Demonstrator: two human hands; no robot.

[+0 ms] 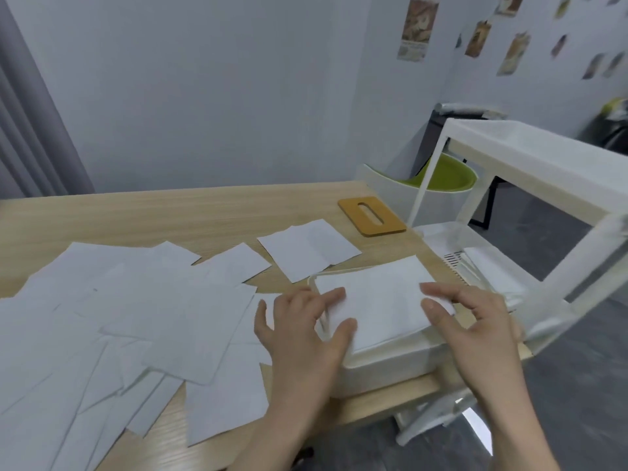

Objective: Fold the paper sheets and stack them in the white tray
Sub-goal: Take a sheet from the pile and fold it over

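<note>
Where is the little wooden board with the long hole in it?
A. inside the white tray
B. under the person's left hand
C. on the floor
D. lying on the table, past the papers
D: the wooden board lies flat on the table, beyond the loose paper sheets and apart from the white tray that both hands are touching.

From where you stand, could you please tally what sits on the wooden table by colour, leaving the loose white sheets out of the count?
White: 1, the white tray holding the folded paper stack, which the left hand and right hand both touch.
Tan: 1, the slotted wooden board.
Total: 2. The loose sheets overlap too much to count.
</note>
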